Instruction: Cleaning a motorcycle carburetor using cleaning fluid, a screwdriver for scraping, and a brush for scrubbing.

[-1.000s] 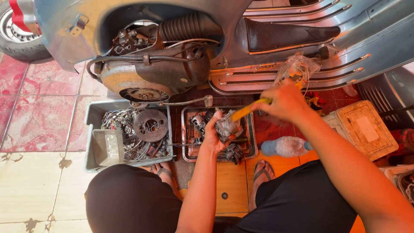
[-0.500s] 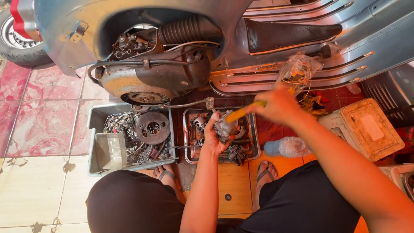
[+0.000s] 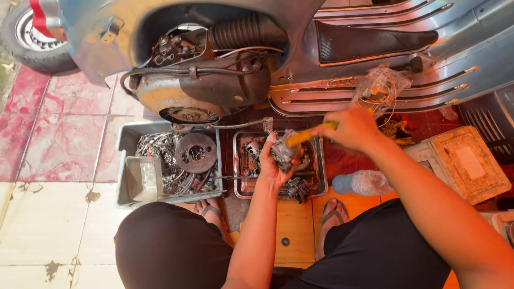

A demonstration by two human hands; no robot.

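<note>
1. At twelve o'clock we see a grey-blue scooter lying across the top of the view, its side panel off and the engine with its ribbed black hose exposed; a rear wheel sits at ten o'clock.
2. The tiled floor runs from red-stained slabs at nine o'clock to pale ones at seven o'clock.
3. Our own legs in black shorts fill six o'clock, with sandalled feet on a wooden board.
4. At three o'clock lies a worn cream box.
5. A grey plastic bin at eight o'clock holds cables, small metal parts and a round dark disc.
6. Just right of it, near the centre, a metal tray holds oily engine parts.
7. A clear plastic bottle lies on its side at four o'clock, beside the tray.
8. A crumpled clear bag with wires rests on the scooter's footboard at one o'clock.
9. Our left hand is over the tray, its fingers wrapped around a small grimy carburettor-like part.
10. Our right hand, at two o'clock from that part, has its fingers closed on a yellow-handled tool whose far end meets the part.
</note>
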